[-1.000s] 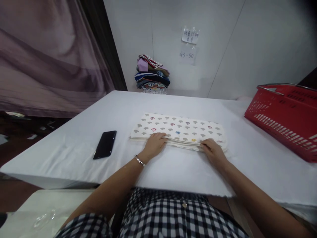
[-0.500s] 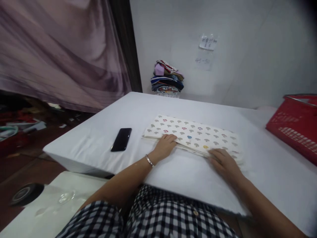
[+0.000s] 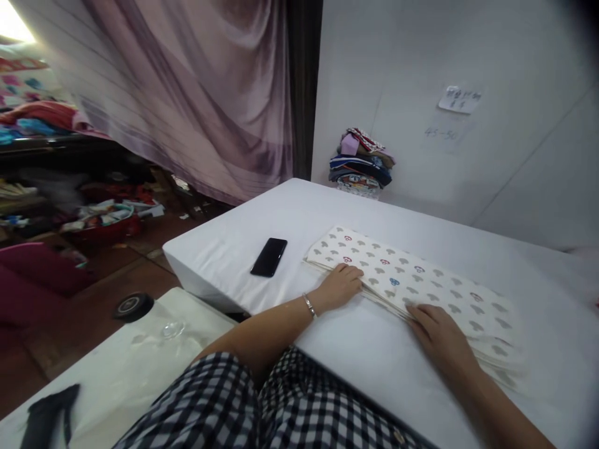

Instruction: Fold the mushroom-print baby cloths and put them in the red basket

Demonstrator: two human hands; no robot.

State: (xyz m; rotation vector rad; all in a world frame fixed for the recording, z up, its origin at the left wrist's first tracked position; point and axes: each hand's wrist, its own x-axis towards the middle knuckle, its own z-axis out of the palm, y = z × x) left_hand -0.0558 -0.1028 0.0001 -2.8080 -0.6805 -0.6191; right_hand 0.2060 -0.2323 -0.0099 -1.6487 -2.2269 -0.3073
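Note:
A long folded white cloth (image 3: 425, 284) printed with grey, red and blue mushroom-like motifs lies on the white-covered table. Its layers show along the near edge. My left hand (image 3: 343, 287), with a silver bracelet at the wrist, is closed on that edge, left of the middle. Farther right, my right hand (image 3: 440, 330) grips the same near edge, thumb below and fingers on top. The undersides of both hands' fingertips are hidden. The cloth's right end is slightly blurred.
A black phone (image 3: 269, 257) lies on the table (image 3: 299, 212) left of the cloth. A stack of folded fabrics (image 3: 360, 165) stands against the wall behind. At the lower left is a pale surface (image 3: 126, 374) with a black round object (image 3: 134, 307). A pink curtain (image 3: 224, 93) hangs at the left.
My view has turned left, so everything sits farther right and the red basket is out of sight. My right hand has shifted slightly left along the cloth's edge, covering a yellow motif.

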